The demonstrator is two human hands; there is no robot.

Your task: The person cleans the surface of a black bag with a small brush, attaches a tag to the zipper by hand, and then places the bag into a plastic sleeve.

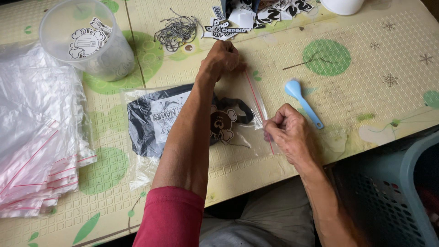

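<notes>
A clear zip bag [238,98] with a red seal strip lies on the patterned mat. Inside it is a folded dark fabric item [146,121] with a white label and a brown cartoon tag [222,126]. My left hand [222,59] reaches across and pinches the far end of the seal strip. My right hand [288,132] pinches the near end of the same strip.
A stack of empty zip bags [36,137] lies at the left. A clear plastic tub [84,39] with stickers stands at the back left. A pile of small chains [176,32], loose stickers [238,20], a blue scoop [302,100] and a teal basket [393,192] are nearby.
</notes>
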